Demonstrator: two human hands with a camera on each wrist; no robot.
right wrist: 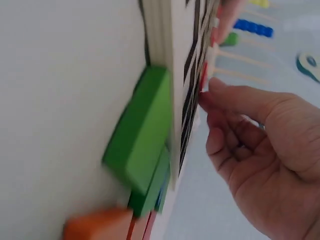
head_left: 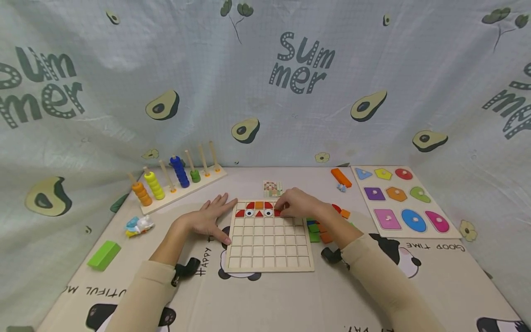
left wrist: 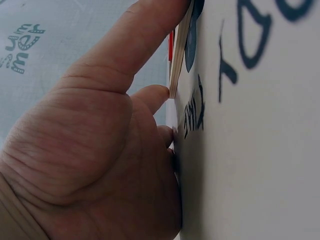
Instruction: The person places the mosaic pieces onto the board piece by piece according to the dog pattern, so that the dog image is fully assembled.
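A wooden grid board (head_left: 269, 263) lies on the table in the head view. Red, orange and eye-patterned tiles fill part of its two far rows. My left hand (head_left: 207, 219) is spread at the board's left side, thumb and index finger touching its edge; the left wrist view shows that palm (left wrist: 75, 145) side-on. Over the far right of the rows, my right hand (head_left: 299, 203) pinches a red tile (head_left: 277, 213) at the board's surface. In the right wrist view its fingers (right wrist: 240, 100) are curled, and the tile is mostly hidden behind the fingertips.
Green and orange tiles (head_left: 325, 236) lie by the board's right edge, partly under my right arm. A picture card (head_left: 272, 188) lies behind the board. A bead-peg stand (head_left: 182, 193) is back left, a shape puzzle (head_left: 408, 203) right, a green block (head_left: 104, 255) left.
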